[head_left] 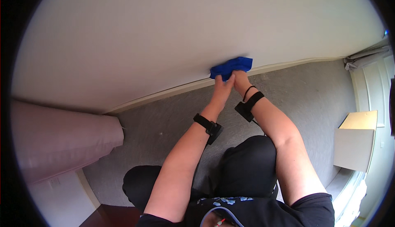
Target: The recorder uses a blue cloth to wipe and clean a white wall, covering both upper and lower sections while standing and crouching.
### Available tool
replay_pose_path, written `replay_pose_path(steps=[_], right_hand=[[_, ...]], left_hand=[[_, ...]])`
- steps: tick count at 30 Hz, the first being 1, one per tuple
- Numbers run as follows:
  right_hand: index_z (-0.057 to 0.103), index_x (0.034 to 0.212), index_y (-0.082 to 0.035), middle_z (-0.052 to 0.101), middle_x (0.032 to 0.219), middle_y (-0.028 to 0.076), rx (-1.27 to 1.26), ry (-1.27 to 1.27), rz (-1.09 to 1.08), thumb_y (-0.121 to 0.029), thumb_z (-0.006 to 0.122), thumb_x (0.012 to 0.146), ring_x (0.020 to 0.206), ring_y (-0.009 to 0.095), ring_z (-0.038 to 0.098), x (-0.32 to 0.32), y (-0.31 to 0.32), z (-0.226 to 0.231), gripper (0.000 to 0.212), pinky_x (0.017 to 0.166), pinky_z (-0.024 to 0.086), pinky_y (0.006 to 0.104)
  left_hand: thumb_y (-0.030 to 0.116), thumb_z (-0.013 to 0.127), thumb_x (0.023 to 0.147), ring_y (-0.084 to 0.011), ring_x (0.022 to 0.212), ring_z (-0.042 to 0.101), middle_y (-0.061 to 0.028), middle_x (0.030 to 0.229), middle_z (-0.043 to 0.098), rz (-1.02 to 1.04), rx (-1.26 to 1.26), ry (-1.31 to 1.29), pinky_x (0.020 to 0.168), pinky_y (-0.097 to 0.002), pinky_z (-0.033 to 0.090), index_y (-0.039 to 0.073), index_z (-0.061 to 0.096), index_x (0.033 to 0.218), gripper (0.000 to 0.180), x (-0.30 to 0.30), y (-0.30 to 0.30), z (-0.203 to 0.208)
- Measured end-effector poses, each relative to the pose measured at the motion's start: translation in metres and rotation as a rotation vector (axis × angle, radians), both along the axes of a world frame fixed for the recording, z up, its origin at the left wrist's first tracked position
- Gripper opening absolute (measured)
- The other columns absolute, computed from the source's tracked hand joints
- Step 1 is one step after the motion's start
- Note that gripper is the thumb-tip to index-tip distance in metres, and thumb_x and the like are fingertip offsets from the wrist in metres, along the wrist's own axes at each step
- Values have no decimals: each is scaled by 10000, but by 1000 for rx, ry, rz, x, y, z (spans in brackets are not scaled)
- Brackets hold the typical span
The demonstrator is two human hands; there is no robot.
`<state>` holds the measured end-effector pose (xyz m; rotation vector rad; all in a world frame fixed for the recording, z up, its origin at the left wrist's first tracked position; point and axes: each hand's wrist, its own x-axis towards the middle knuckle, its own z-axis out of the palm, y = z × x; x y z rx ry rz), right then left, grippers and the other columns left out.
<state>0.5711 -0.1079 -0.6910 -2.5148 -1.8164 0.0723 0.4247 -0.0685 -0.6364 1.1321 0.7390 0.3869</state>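
Observation:
A blue cloth (231, 67) is spread flat against the lower part of the pale wall (197, 25), just above the baseboard. My left hand (223, 86) is at the cloth's lower left edge, its thumb pointing toward the other hand and its fingers partly hidden by the fabric. My right hand (240, 78) grips the lower right part of the cloth, its fingertips also out of sight. The two hands are side by side and nearly touching. Black straps with small boxes circle both wrists.
A cream baseboard (175, 90) runs along the wall above the grey floor (160, 116). At the left is a bed-like form under a pinkish cover (68, 134). An open cardboard box (354, 146) stands at the right, below a grey curtain (366, 56).

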Motion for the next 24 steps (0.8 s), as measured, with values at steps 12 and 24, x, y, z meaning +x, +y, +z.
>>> replay_pose_path(steps=[12,24], right_hand=[[526,1229,25,583,1178,143,-236,1632,109,-173,506,928,1043,223,588,-164,98,87,361,854,507,341],[583,1117,31,642,1018,107,10,1506,-279,-186,548,913,908,183,637,-55,18,62,300,776,528,313]], left_hand=[[226,525,897,-170,881,594,-31,967,626,1138,-257,-195,731,-321,462,87,593,982,177,-135,85,-27],[116,478,865,-200,697,603,-68,841,634,550,-395,-188,574,-328,468,78,614,865,142,-6,37,-60]])
